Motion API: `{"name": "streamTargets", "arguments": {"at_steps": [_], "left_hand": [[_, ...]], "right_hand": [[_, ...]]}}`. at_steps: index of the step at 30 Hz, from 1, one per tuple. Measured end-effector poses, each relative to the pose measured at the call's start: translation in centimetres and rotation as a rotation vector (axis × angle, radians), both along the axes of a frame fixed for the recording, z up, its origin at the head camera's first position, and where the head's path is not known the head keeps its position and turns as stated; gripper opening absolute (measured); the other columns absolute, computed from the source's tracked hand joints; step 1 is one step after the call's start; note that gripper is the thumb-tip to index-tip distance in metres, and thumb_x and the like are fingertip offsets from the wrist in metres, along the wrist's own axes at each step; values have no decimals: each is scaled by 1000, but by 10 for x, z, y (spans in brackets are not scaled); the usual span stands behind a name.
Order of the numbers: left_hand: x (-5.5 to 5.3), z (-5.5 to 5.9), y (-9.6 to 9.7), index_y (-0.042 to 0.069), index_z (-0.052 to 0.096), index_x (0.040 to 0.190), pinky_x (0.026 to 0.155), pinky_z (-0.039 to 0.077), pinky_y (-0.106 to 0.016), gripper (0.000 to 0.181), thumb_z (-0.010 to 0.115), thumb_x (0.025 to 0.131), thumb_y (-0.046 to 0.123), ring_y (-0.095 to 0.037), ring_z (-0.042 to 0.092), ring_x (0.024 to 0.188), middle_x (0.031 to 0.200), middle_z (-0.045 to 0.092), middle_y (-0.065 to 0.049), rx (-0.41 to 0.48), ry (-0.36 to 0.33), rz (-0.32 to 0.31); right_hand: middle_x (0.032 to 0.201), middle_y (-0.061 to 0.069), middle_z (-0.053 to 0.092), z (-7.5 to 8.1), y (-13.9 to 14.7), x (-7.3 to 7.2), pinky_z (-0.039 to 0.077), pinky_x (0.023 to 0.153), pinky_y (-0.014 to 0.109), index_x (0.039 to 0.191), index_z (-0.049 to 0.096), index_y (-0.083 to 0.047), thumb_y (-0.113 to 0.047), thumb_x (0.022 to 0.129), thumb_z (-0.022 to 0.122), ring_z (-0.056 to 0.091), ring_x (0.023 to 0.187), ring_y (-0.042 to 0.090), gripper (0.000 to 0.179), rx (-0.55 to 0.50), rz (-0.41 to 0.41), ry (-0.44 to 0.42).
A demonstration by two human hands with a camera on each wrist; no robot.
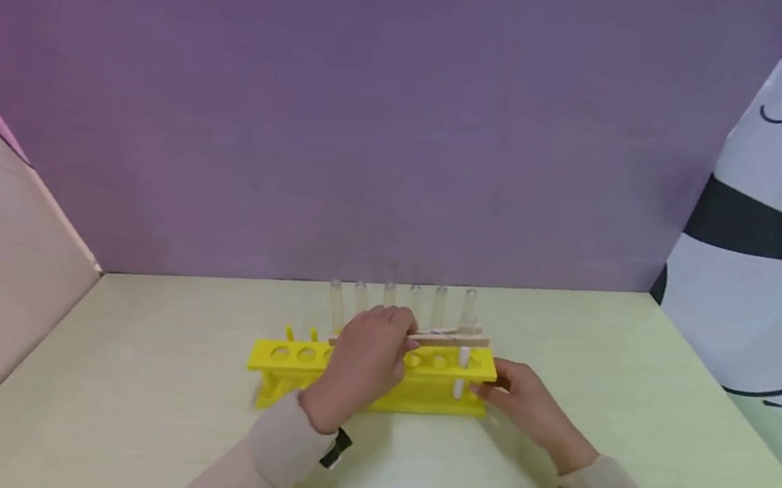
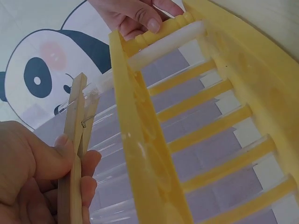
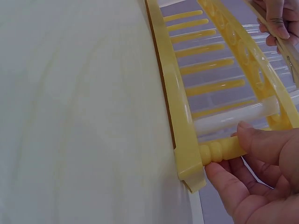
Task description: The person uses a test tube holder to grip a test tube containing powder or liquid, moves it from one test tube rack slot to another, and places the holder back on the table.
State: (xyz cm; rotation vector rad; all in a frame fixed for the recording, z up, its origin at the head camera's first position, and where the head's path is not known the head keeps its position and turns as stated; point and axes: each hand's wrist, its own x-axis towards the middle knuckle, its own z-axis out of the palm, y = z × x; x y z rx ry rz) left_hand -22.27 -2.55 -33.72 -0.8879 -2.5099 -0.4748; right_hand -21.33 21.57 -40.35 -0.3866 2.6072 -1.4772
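Note:
My left hand (image 1: 371,351) grips a wooden test tube clamp (image 2: 69,177) above the yellow test tube rack (image 1: 405,406). The clamp's far end lies at the clear upper part of a test tube with white contents (image 2: 170,44), which stands upright in the rack's right end. Whether the clamp is closed round the glass I cannot tell. With thumb and fingers, my right hand (image 1: 526,403) holds the yellow end post (image 3: 226,148) of the rack, close beside that tube.
Several clear test tubes (image 1: 439,306) stand rounded end up along the rack's back. Bare pegs (image 1: 290,333) show at the left. The rack sits on a pale wood-grain table (image 1: 136,375), with a purple backdrop (image 1: 375,149) behind and a panda print (image 1: 767,317) to the right.

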Motion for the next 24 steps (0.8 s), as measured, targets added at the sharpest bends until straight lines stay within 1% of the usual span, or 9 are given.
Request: {"name": "streamTargets", "arguments": {"at_steps": [3,8,15,21,24], "left_hand": [[-1,2,0,8,62,90,61,44,-26,8,66,88,15,-15,52,65,75,60,-2,8,9,-5],[-2,8,0,8,62,88,60,43,-25,7,66,88,14,-14,51,63,74,59,-1,17,35,-4],[-3,17,3,7,62,90,64,46,-29,8,67,88,13,-16,54,66,77,61,-2,34,40,-9],[-3,26,3,7,62,89,62,46,-27,9,68,87,14,-15,54,65,76,61,-2,38,63,15],[-2,31,3,7,63,89,63,47,-28,9,69,86,14,-16,55,66,77,62,-2,43,69,21]], "right_hand": [[116,11,62,0,0,-1,46,91,38,122,57,3,-8,91,60,56,101,22,33,5,-3,3],[115,14,63,0,-1,-3,46,91,41,121,58,5,-7,91,61,57,101,23,32,2,-1,16],[115,13,63,2,1,-1,46,90,41,120,58,3,-8,91,60,57,101,23,31,-12,-8,6],[115,13,63,4,-1,0,46,91,42,119,58,4,-8,91,60,57,101,23,31,-24,-10,-6],[115,13,63,6,-1,0,46,91,42,119,58,4,-8,91,61,57,101,23,31,-26,-12,-4]]}}
